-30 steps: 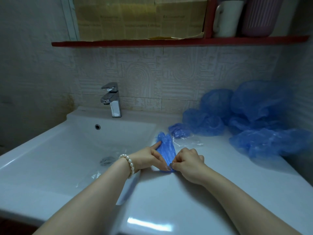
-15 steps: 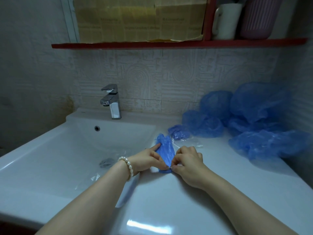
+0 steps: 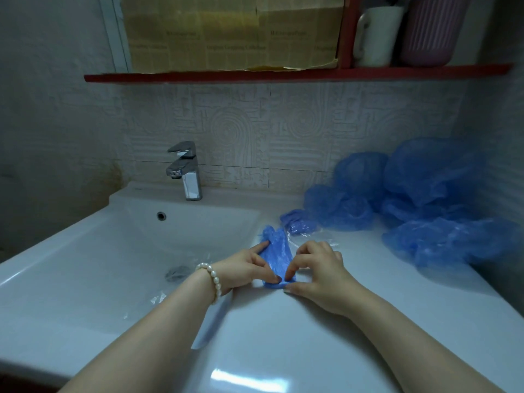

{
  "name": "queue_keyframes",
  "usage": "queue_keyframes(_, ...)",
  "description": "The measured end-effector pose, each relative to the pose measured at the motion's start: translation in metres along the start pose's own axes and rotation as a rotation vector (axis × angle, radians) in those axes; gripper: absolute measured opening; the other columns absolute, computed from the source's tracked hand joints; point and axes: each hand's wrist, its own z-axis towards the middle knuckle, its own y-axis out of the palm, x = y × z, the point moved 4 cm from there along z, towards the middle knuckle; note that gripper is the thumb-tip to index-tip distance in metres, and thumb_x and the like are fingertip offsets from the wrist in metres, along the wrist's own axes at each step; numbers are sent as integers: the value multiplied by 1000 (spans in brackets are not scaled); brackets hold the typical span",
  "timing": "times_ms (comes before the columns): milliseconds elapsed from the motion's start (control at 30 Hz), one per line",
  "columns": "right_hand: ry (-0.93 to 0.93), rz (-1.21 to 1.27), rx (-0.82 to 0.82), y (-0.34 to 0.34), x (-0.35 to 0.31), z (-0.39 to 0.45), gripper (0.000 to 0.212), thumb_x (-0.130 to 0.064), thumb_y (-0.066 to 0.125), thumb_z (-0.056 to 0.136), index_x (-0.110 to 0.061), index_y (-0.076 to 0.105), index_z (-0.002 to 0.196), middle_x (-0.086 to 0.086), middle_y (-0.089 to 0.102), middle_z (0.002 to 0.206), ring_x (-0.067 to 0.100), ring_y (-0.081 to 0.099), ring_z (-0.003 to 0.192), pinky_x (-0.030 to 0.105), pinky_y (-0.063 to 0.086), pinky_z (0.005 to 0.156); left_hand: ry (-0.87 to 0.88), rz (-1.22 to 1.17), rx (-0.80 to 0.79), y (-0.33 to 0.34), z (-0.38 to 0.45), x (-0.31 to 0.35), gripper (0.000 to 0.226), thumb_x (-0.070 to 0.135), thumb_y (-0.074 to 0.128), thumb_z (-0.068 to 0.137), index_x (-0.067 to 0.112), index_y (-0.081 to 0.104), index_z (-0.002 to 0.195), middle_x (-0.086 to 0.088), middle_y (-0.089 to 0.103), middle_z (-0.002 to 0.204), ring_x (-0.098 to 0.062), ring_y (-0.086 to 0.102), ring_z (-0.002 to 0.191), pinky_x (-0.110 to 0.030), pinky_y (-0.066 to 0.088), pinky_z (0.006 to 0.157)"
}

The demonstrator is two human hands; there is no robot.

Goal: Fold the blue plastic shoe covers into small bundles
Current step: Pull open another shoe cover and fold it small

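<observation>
A blue plastic shoe cover (image 3: 276,255), flattened into a narrow strip, lies on the white counter beside the basin. My left hand (image 3: 246,269), with a pearl bracelet on the wrist, presses its left side and pinches its near end. My right hand (image 3: 317,275) pinches the same near end from the right, fingertips almost touching the left ones. A small blue bundle (image 3: 297,221) rests just behind. A heap of loose puffed blue shoe covers (image 3: 425,205) fills the back right of the counter.
The white sink basin (image 3: 85,268) lies to the left, with a chrome tap (image 3: 185,173) at its back and scraps of clear plastic (image 3: 158,297) inside. A red shelf (image 3: 283,73) above carries a white mug (image 3: 378,35) and a pink container (image 3: 433,29).
Both hands kept pinching the near end of the strip and have rolled it a little. The right hand's fingers have spread and lifted slightly. The view has shifted a bit.
</observation>
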Motion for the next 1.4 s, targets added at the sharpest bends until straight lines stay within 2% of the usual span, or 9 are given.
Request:
queue_keyframes(200,-8,-125,0,9,-4,8,7,-30,58,89,-27,64,89,-12,38,100,13,33,110,26,18,84,19,-55,-15,1,5,-6,24,-1,66,80,13,61,60,24,59,103,9,13,135,-17,19,102)
queue_keyframes(300,74,-49,-74,16,-1,11,10,-25,50,92,-25,55,84,-7,42,109,17,33,113,27,19,86,29,-92,-11,1,2,-3,15,1,69,78,11,63,69,9,42,137,6,15,137,-17,19,104)
queue_keyframes(400,104,-62,-109,19,0,14,13,-23,45,92,-24,57,87,-4,43,112,18,33,113,28,19,85,45,-23,-10,3,0,-1,21,-1,75,72,16,65,66,8,22,152,9,36,124,-18,31,101)
queue_keyframes(700,25,65,-24,5,5,4,19,-37,70,78,-42,51,75,-10,46,101,9,36,103,25,25,90,46,-63,36,-1,6,-4,38,-2,68,78,21,68,48,6,29,151,9,40,117,-20,29,103)
queue_keyframes(767,3,22,10,4,6,4,9,-39,68,81,-36,60,80,-10,45,100,9,36,103,24,23,88,41,-60,44,0,7,-6,34,1,67,79,19,68,51,8,29,150,10,44,109,-20,31,99)
queue_keyframes(900,67,-42,-6,12,2,12,9,-33,53,92,-28,58,85,-8,44,106,14,35,110,25,22,88,58,-62,38,2,7,-6,22,-2,63,82,13,63,65,0,36,146,10,29,122,-14,30,93)
queue_keyframes(1167,129,-148,0,18,1,18,24,-33,42,94,-19,61,92,-2,45,104,20,38,108,31,24,84,70,-68,47,1,5,-8,21,3,79,70,19,68,61,6,28,150,4,33,130,-26,30,110)
queue_keyframes(1267,90,61,42,10,3,12,18,-46,61,83,-30,54,87,-8,48,103,12,37,105,28,23,86,80,-57,37,0,6,-9,22,0,74,74,15,66,60,1,34,148,10,30,128,-19,33,103)
queue_keyframes(1400,9,-38,30,6,6,8,13,-44,65,82,-35,64,91,-12,42,102,9,32,106,24,17,85,67,-73,4,-1,7,-11,21,-1,67,80,10,62,63,4,39,139,12,32,123,-6,36,87)
